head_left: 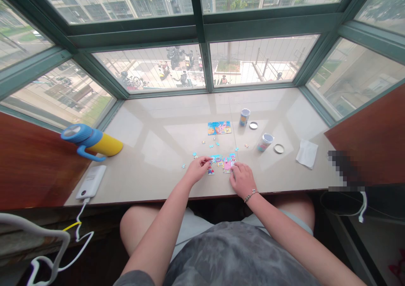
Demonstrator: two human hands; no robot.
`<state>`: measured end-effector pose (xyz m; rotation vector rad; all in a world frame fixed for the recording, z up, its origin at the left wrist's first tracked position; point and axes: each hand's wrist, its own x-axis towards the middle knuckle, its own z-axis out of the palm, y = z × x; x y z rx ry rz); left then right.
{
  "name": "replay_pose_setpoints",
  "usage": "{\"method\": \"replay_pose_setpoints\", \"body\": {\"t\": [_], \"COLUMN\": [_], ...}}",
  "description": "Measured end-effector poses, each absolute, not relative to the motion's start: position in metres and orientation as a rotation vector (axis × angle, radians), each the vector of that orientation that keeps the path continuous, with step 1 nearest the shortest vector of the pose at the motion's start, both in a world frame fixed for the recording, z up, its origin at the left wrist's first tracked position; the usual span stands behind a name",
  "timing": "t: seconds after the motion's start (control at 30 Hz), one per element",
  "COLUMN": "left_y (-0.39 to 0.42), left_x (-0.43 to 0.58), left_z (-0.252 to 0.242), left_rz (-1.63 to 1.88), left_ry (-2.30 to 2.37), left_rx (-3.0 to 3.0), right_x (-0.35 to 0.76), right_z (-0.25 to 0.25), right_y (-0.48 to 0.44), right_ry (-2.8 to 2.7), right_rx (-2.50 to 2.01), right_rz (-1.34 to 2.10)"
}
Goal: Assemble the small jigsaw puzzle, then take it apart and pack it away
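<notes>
A partly joined small jigsaw puzzle (pixel 222 162), blue and pink, lies on the pale window ledge (pixel 164 138) between my hands. My left hand (pixel 198 168) pinches a small puzzle piece at the puzzle's left edge. My right hand (pixel 242 178) rests with curled fingers against the puzzle's right edge. Several loose pieces (pixel 211 144) are scattered behind the puzzle. A finished puzzle (pixel 219 128) lies farther back.
Two small open cans (pixel 244 117) (pixel 265 142) stand to the right, each with its lid (pixel 253 125) (pixel 279 148) beside it. A white tissue (pixel 306 153) lies at the far right. A blue and yellow bottle (pixel 92 141) and a white power bank (pixel 91 182) are at the left.
</notes>
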<state>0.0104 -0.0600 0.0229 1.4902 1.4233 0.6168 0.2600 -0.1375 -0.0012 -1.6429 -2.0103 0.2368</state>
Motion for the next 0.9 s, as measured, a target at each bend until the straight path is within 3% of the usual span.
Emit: {"method": "replay_pose_setpoints", "body": {"t": [0.2,0.47,0.67,0.9], "left_y": [-0.074,-0.088,-0.102,-0.119], "left_x": [0.013,0.01,0.007,0.014], "left_z": [0.007,0.002,0.002,0.022], "left_rz": [0.88,0.966,0.824,0.723], "left_ry": [1.391,1.347,1.449,1.475], "left_rx": [1.013,0.884,1.128,1.504], "right_x": [0.26,0.261,0.258,0.222], "right_z": [-0.002,-0.006,0.01,0.038], "right_y": [-0.138,-0.14,-0.144,-0.121], "right_ry": [-2.008,-1.999,-2.059,-1.983], "right_rx": [-1.637,-1.629,-1.447,-1.338], "right_rz": [0.241,0.228,0.283,0.581]}}
